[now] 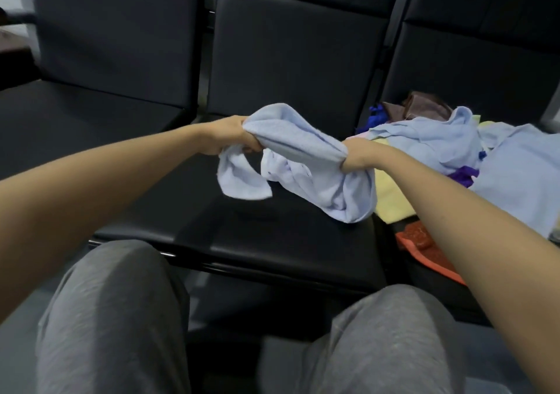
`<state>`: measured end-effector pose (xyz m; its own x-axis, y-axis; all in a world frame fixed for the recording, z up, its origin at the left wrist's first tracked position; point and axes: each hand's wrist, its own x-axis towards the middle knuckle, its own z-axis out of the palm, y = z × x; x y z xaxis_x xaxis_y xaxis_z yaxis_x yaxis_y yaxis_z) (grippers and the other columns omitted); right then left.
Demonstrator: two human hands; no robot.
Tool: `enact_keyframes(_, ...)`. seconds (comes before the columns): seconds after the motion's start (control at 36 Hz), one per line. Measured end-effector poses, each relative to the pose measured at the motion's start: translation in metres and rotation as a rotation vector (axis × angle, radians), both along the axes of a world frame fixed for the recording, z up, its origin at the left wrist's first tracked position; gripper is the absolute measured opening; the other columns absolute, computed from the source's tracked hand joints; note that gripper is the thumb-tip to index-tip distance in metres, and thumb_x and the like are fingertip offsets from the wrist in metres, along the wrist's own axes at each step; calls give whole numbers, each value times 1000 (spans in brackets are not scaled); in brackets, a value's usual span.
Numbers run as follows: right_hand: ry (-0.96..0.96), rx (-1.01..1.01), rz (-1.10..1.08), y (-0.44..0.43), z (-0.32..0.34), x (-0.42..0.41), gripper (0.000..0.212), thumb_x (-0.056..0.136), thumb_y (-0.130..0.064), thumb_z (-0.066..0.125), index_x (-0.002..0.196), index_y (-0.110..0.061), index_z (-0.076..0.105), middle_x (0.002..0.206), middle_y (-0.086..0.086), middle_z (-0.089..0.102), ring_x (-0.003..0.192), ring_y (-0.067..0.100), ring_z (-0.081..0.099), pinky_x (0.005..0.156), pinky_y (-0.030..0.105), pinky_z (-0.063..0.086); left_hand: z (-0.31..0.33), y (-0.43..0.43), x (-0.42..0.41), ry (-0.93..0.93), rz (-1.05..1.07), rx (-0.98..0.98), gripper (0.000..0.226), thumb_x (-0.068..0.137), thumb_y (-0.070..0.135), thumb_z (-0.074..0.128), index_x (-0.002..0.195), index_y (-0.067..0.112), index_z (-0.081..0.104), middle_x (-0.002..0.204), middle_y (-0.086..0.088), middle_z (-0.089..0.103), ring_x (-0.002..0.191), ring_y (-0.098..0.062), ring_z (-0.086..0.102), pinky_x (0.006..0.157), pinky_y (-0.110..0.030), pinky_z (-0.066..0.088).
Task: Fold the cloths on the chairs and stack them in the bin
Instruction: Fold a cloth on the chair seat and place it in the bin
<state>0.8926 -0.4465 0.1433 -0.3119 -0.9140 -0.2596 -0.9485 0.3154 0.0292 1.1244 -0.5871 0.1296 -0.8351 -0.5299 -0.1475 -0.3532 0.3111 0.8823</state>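
Note:
A crumpled light blue cloth [298, 163] hangs above the middle black chair seat [242, 236]. My left hand [233, 136] grips its left end with curled fingers. My right hand [359, 157] grips its right end, and the cloth drapes down below both fists. On the right chair lies a heap of cloths [454, 139]: light blue ones, a pale yellow one [391, 199], a brown one [421, 107], purple and dark blue pieces, and an orange-red one [424, 245] at the front edge. No bin is in view.
Three joined black padded chairs with backrests fill the view; the left seat [75, 120] is bare. My knees in grey trousers [115, 318] are close to the front edge of the middle seat. Grey floor shows below.

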Motion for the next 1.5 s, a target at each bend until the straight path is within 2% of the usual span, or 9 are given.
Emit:
enact_keyframes(0.14,-322,-94,-93,9,19,-2,20,81,-13,59,101,-9,62,92,4,64,79,19,59,62,27,46,14,-13,13,-197,-114,0,38,81,29,72,116,18,62,113,-8,68,105,-26,66,90,-44,51)
enact_keyframes(0.31,-743,39,-129,15,21,-6,36,90,-12,61,126,-17,56,119,4,66,110,21,62,97,36,49,17,-12,17,-165,66,-129,23,92,38,56,112,27,61,101,4,67,92,-14,65,67,-27,49)
enact_keyframes(0.56,-634,-183,-125,11,26,-5,39,83,-36,70,116,-16,60,112,6,66,106,24,63,91,40,52,27,-5,2,135,270,-260,47,71,26,64,116,16,58,112,-7,63,102,-22,62,83,-40,53)
enact_keyframes(0.75,-605,-421,7,11,36,21,116,73,-27,81,150,-30,-6,159,3,-3,146,20,6,115,37,20,47,16,-19,100,66,-404,23,81,9,66,101,20,58,97,-1,62,91,-17,60,74,-28,50)
enact_keyframes(0.83,-645,-539,160,2,41,52,124,73,-20,82,148,-25,-18,158,8,2,142,19,20,107,25,26,53,34,-38,18,-37,-453,31,79,8,67,105,21,55,96,5,58,84,-7,56,66,-19,45)
enact_keyframes(0.97,-395,-395,37,-13,45,75,116,80,-27,73,148,-22,-20,126,11,51,101,25,59,88,34,46,49,50,-58,58,-21,-246,29,82,-3,58,106,12,49,101,-12,61,92,-21,64,71,-35,57)
enact_keyframes(1.11,-230,-209,19,-10,44,79,31,78,-35,68,97,-13,58,80,4,61,74,20,59,61,28,42,34,42,-47,1,-259,188,18,95,6,48,106,-4,58,102,-16,66,92,-20,67,74,-27,54)
enact_keyframes(1.36,-372,-433,79,-2,44,73,14,84,-20,62,78,-9,56,82,5,52,76,17,48,60,25,35,-18,48,-45,257,-231,697,42,93,47,46,115,13,59,116,-9,63,114,-24,57,100,-37,43)
enact_keyframes(1.5,-631,-768,-288,9,52,39,36,82,-15,65,67,-24,34,73,-7,39,65,7,43,53,20,33,-30,29,-34,-113,-251,385,42,90,32,61,124,9,54,123,-7,63,115,-22,59,91,-31,49)
